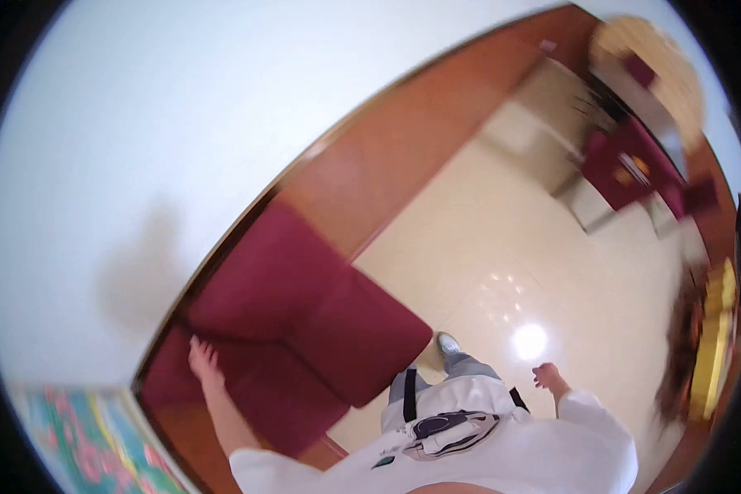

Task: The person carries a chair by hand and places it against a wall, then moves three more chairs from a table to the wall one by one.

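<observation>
My left hand (203,361) reaches out to the left, fingers apart, and overlaps the back of a maroon sofa (370,333) in this view. Nothing shows in it. On the other side, my right hand (547,377) hangs over the pale floor (469,239), its fingers loosely bent and slightly apart, holding nothing visible. Two back cushions and a seat cushion of the sofa show, with a dark gap between them. Below me appear my white printed shirt, grey trousers and one light shoe (447,343).
Brown wood panelling (387,173) runs along the white wall (181,107). A maroon-covered table (630,165) stands at the far right, blurred. Yellow objects (715,346) line the right edge. A colourful picture (99,445) is at lower left.
</observation>
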The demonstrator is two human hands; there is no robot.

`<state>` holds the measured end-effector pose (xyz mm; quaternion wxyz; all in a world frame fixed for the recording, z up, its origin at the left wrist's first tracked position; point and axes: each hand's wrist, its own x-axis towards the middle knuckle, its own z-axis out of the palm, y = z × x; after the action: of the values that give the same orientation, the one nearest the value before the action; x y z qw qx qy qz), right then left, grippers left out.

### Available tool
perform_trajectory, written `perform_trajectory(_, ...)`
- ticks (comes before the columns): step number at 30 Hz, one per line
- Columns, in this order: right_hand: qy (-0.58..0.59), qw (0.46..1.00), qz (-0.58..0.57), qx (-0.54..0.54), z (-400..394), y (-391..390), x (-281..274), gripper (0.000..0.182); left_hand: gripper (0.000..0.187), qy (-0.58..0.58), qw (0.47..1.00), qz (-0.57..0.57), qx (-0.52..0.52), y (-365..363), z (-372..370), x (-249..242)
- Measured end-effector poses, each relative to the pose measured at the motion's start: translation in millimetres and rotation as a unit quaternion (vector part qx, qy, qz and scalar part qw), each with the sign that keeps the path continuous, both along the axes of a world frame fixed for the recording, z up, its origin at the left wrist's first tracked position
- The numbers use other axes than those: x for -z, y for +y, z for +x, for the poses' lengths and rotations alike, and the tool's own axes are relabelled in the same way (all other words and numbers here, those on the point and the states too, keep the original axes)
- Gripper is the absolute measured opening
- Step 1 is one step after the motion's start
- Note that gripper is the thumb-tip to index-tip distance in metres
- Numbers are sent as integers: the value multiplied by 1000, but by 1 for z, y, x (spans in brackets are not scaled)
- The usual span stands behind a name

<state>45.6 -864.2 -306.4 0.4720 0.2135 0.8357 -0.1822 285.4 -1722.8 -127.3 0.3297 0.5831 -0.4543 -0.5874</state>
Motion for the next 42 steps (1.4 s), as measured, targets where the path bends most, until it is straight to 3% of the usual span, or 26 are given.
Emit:
perform_trajectory(2,-12,999,35,-20,29,-5,-12,31,75,-64,997,-44,7,-30,-18,20)
perform_trajectory(5,55,991,6,121,38,-39,-49,34,78,-63,997,-38,11,-51,-56,34)
perform_trajectory(8,46,986,12,161,55,-50,-54,35,75,6,998,51,33,-60,-81,59)
perform_trajectory(10,45,983,28,177,65,-41,-45,35,65,146,984,104,2,-69,-89,81)
perform_trajectory(12,35,980,42,193,74,-33,-47,35,62,142,987,78,5,-72,-101,90)
perform_trajectory(15,16,976,45,214,84,-28,-47,34,61,94,991,54,-77,-64,-115,87)
perform_trajectory(22,-40,975,32,218,91,-14,-27,30,62,75,995,30,-62,-22,-168,56)
perform_trajectory(25,-33,970,16,241,74,4,-15,30,63,48,998,-27,-5,4,-199,42)
perform_trajectory(27,-36,970,4,241,63,25,-5,30,64,4,990,-90,106,34,-220,28)
perform_trajectory(31,-47,968,-33,245,36,74,35,31,61,-18,972,-176,154,104,-264,0)
perform_trajectory(35,-59,979,-38,194,-34,127,61,31,50,7,984,-169,60,198,-322,-34)
perform_trajectory(37,32,982,-86,163,-70,134,75,31,47,45,978,-196,63,223,-333,-46)
perform_trajectory(41,180,972,-131,-72,-156,116,113,33,41,108,967,-219,71,268,-359,-47)
perform_trajectory(42,217,960,-164,-59,-174,96,113,34,41,107,967,-222,66,275,-357,-49)
